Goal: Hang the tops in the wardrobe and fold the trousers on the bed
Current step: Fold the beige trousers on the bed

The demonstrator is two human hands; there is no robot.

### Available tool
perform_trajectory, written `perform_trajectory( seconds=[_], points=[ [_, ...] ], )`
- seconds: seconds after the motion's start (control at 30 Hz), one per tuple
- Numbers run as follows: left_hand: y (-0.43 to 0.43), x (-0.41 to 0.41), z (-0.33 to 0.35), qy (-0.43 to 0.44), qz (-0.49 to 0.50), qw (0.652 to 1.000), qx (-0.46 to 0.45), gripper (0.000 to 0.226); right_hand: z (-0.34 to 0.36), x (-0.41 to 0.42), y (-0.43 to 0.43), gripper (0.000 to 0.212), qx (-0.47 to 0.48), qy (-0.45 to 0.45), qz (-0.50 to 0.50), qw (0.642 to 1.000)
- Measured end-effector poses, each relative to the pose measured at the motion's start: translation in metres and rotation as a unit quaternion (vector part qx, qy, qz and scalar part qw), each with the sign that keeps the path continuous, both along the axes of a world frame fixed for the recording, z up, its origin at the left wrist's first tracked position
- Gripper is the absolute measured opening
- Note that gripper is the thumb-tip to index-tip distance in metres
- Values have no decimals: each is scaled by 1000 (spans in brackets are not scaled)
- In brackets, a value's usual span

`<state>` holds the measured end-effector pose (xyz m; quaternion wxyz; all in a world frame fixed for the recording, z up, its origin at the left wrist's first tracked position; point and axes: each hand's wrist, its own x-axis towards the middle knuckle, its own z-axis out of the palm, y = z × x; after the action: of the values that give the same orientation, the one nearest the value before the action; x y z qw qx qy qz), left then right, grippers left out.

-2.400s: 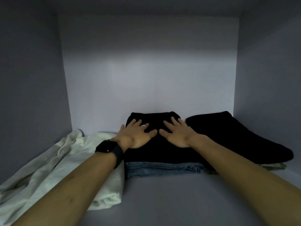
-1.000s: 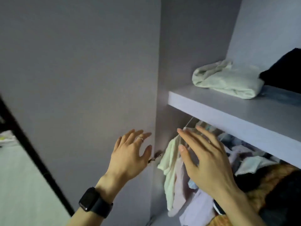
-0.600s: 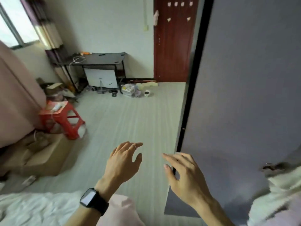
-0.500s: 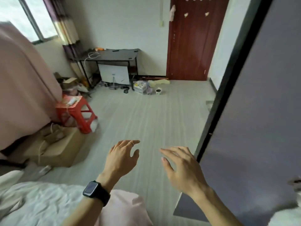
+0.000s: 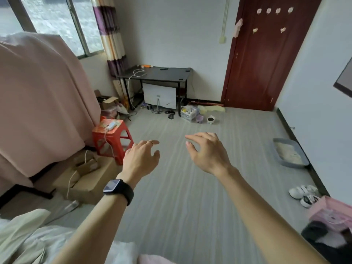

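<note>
In the middle of the frame, two bare arms stretched forward over the grey striped floor [image 5: 190, 206], backs of the hands up, apart from each other and touching nothing. Left hand [image 5: 140, 161] just left of centre, fingers [image 5: 144, 144] loosely curved and slightly spread, thumb held away from them, a ring [image 5: 151, 142] on one finger and a black watch [image 5: 118, 189] on the wrist. Right hand [image 5: 206, 153] just right of centre, its fingers [image 5: 198, 137] likewise relaxed, gently bent and a little fanned, nothing pinched between them. At the lower left corner, a cream garment [image 5: 21, 225] lying crumpled on white bedding [image 5: 55, 242]; top or trousers, impossible to tell. A patch of pale pink cloth [image 5: 152, 260] at the bottom edge, near the left forearm. Along the left side, a large pink fabric cover [image 5: 38, 101], with a red stool [image 5: 111, 138] and a cardboard box [image 5: 85, 180] at its foot. In the upper left, a window [image 5: 53, 20] and a striped curtain [image 5: 112, 35]. At upper centre, a black desk [image 5: 158, 73] against the wall, and to its right a dark red door [image 5: 266, 54]. On the right side, a grey tray [image 5: 289, 153] by the wall, then white shoes [image 5: 302, 193], a pink bag [image 5: 331, 212] and dark clothing [image 5: 320, 235] toward the lower right corner. At the upper right edge, a grey panel [image 5: 344, 82] with a dark rim.
</note>
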<state>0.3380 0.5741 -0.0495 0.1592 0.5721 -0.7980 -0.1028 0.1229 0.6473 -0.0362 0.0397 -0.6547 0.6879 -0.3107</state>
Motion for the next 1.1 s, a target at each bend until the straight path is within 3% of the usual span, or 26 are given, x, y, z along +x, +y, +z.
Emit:
perform_trajectory(
  seconds=[0.33, 0.5, 0.73, 0.97, 1.1],
  points=[
    [-134, 20, 40, 3, 100, 993, -55, 40, 20, 0, -182, 34, -13, 19, 67, 997],
    [-238, 31, 15, -33, 169, 982, -75, 42, -1, 7, -299, 34, -42, 33, 146, 988],
    [-351, 63, -30, 10, 309, 951, -25, 41, -24, 34, -478, 35, 9, 56, 277, 959],
    [-329, 121, -57, 21, 422, 906, 7, 43, -41, 120, -545, 43, 32, 52, 383, 922],
    [-266, 175, -71, 27, 522, 852, 32, 42, -48, 217, -527, 38, 51, 62, 505, 860]
  ],
)
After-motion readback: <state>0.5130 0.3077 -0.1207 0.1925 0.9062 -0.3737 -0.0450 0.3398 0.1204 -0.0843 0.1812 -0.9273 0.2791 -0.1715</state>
